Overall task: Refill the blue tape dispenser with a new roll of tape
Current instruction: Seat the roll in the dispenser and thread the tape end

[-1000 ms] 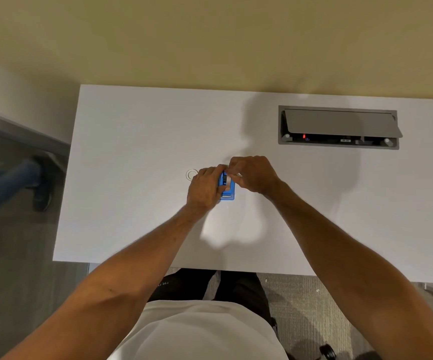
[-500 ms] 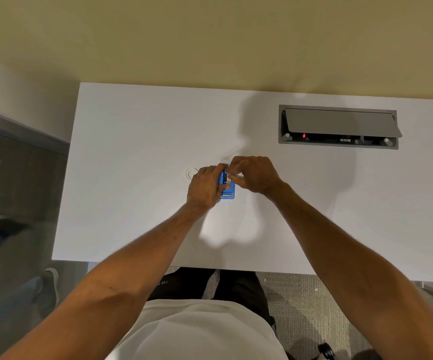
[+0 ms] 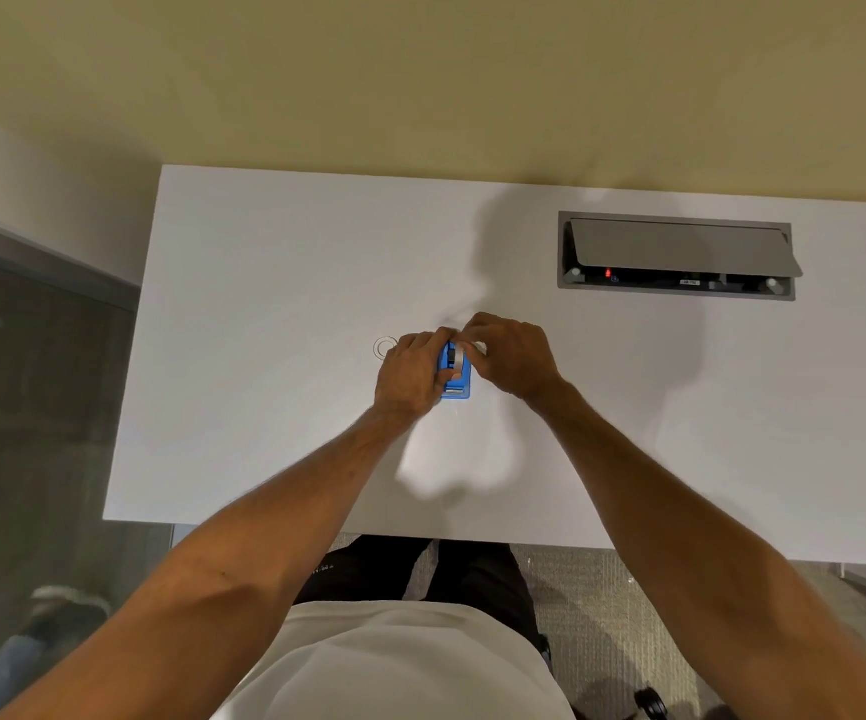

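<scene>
The blue tape dispenser (image 3: 458,383) stands on the white desk (image 3: 274,283) near its middle. My left hand (image 3: 410,374) grips the dispenser's left side. My right hand (image 3: 511,353) comes from the right, its fingertips pinched on the tape roll (image 3: 452,356), whose pale edge shows in the top of the dispenser. A clear, empty-looking tape ring (image 3: 385,348) lies flat on the desk just left of my left hand. Most of the dispenser's far end is hidden by my fingers.
A grey cable box (image 3: 676,256) with its lid raised is set into the desk at the back right. A yellowish wall runs behind the desk. A glass partition (image 3: 30,407) is on the left, with someone's shoe low behind it.
My hands stay almost still on the dispenser; the right fingers shift slightly over the roll. The person's legs behind the glass on the left have moved down and out of the middle.
</scene>
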Available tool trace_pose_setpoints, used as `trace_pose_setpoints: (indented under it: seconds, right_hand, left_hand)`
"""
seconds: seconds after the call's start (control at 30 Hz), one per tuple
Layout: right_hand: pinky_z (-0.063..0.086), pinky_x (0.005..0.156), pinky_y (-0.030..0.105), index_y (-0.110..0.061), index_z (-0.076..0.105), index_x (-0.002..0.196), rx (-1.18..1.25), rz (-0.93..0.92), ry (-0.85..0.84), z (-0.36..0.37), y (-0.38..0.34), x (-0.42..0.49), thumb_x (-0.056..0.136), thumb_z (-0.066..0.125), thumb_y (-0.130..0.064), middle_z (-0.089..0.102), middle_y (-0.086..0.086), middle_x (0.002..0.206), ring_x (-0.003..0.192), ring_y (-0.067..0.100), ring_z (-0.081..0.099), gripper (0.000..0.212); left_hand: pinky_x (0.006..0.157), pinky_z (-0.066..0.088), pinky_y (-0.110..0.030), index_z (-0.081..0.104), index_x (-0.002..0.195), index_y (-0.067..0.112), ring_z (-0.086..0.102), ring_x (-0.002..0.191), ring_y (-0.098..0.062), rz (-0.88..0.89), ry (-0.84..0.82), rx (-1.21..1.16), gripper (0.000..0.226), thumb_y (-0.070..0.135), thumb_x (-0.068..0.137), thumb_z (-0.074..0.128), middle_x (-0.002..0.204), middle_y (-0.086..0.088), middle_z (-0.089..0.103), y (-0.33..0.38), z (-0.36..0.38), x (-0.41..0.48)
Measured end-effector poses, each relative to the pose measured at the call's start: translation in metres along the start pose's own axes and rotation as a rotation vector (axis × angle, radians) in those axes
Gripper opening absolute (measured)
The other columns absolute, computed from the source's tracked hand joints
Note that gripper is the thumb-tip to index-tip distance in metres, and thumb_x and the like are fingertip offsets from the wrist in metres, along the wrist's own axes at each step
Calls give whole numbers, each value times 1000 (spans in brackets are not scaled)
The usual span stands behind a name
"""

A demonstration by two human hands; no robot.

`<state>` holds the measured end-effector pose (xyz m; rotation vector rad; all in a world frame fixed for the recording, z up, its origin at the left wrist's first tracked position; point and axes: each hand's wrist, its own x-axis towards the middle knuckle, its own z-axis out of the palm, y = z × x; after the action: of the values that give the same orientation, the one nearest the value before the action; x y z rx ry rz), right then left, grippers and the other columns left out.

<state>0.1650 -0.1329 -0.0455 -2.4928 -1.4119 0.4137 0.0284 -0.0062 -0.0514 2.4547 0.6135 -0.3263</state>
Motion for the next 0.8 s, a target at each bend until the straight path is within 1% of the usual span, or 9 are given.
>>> trace_pose_setpoints:
  seconds: [0.07,0.13,0.23,0.3,0.4,0.47,0.53,0.63,0.8]
  right_hand:
    - [44,57,20,-22,73,108,0,-4,53,3,-4,-9,101,55,-44,73,-8,100,67,15,66,30]
    - [37,56,19,-21,72,107,-15,-8,72,7,-9,-15,100,56,-44,72,-6,99,63,14,61,30]
    - [45,53,23,-20,73,102,-23,5,81,5,-14,-12,100,57,-42,70,-5,93,59,16,61,27]
    - [47,51,26,-18,72,96,-41,-39,84,2,-15,-9,98,61,-39,69,-3,86,55,17,59,24]
    - [34,51,21,-16,72,92,-102,-108,93,0,-13,-7,93,68,-39,67,-2,79,51,11,45,23]
    - [31,53,19,-16,71,92,-157,-138,99,1,-11,-7,91,71,-39,68,-2,78,51,10,40,24]
    - [34,50,19,-14,71,90,-188,-140,108,3,-11,-8,89,75,-38,68,-1,77,47,11,43,24]
    - [46,51,23,-12,70,92,-177,-121,120,5,-13,-9,90,74,-38,69,2,80,48,17,55,26]
    - [44,48,22,-10,70,92,-235,-178,111,6,-13,-8,85,80,-36,69,4,79,46,17,53,30]
  left_hand:
    - [115,49,-38,49,151,17,62,130,-27,5,11,-12,62,50,100,61,139,-5,67,0,0,-1]
    - [113,50,-37,50,150,17,62,128,-27,12,21,-20,61,51,100,60,137,-5,68,0,0,-1]
    - [111,51,-38,53,147,15,63,125,-29,19,24,-29,59,51,100,60,133,-6,69,0,0,-1]
    - [111,51,-39,54,144,14,64,124,-30,22,25,-24,56,49,100,61,132,-7,70,1,0,-2]
    - [110,50,-38,54,143,15,63,125,-29,19,20,-17,54,45,100,63,131,-7,70,1,0,-1]
    - [112,51,-38,53,144,15,63,126,-29,10,11,-12,55,45,100,63,133,-7,69,1,0,0]
    - [113,51,-39,52,146,16,62,127,-28,5,8,-7,55,45,100,63,134,-6,69,0,0,0]
    - [113,51,-41,51,147,18,62,128,-28,9,4,-11,55,46,101,61,134,-5,68,-1,0,-1]
    - [113,50,-41,51,147,17,62,127,-29,8,6,-5,55,45,101,61,134,-5,68,-2,2,0]
